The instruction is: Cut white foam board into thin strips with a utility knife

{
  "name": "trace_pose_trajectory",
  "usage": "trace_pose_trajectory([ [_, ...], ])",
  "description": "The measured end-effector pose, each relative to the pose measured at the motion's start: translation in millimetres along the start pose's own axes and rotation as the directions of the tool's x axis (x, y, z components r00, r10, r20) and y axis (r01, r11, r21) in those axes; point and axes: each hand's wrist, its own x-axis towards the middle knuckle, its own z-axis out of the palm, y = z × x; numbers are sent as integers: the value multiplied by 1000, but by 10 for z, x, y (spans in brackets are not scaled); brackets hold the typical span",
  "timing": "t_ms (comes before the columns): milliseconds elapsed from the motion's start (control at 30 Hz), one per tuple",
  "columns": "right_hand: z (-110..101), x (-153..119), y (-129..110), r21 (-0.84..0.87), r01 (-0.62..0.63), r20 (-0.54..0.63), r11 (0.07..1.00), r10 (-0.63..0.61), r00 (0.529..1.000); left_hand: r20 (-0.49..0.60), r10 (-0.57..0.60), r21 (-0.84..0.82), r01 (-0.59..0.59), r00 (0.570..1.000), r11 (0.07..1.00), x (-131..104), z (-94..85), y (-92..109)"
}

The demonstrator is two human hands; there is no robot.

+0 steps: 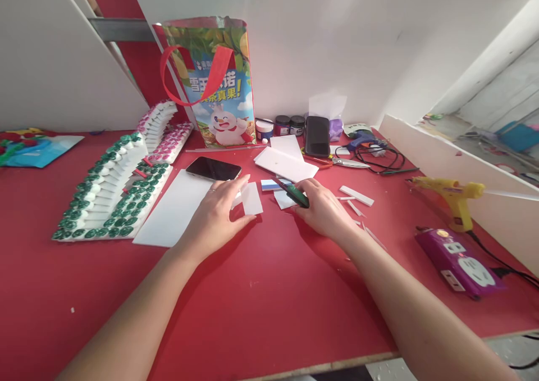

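Note:
In my right hand [318,204], closed, is a green-handled utility knife [298,195], its dark tip pointing away to the left. Beneath it lie a blue-and-white strip [272,185] and a small white card piece [283,200]. My left hand [221,207] rests low over the table, thumb and fingers spread apart. Close to its fingertips is a small white rectangle of card [251,199]; whether the fingers press on it I cannot tell. A larger white sheet [168,215] reaches under the left wrist.
A phone [214,168] lies beyond the left hand. Left stands a white model with green discs [120,221]. Behind are a carrier bag [223,111], paint jars [282,125] and scissors [351,163]. Right are white offcuts [357,195], a yellow glue gun [458,201] and a purple power strip [457,263].

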Motion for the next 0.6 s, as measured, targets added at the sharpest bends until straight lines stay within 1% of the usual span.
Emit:
trace_pose_trajectory([
  [100,8,7,14,18,14,-8,1000,-13,1000,-32,-20,32,21,999,999,26,17,-40],
  [200,9,10,25,1,19,3,1000,-19,1000,-72,-117,3,118,991,993,26,-20,-131],
  [267,6,9,28,-25,5,12,1000,-5,1000,-131,-184,-8,185,974,983,18,-56,-210],
  [333,0,6,24,-44,-7,18,999,7,1000,-154,-221,44,230,963,972,13,-79,-279],
  [400,-8,2,14,-56,-10,25,998,12,1000,-139,-252,125,269,958,955,15,-73,-320],
  [500,-14,-1,0,-67,-13,34,998,15,999,-85,-226,223,239,971,945,23,-21,-331],
  [600,-8,-1,3,-71,-7,34,997,9,999,-53,-185,254,192,981,948,24,21,-322],
])
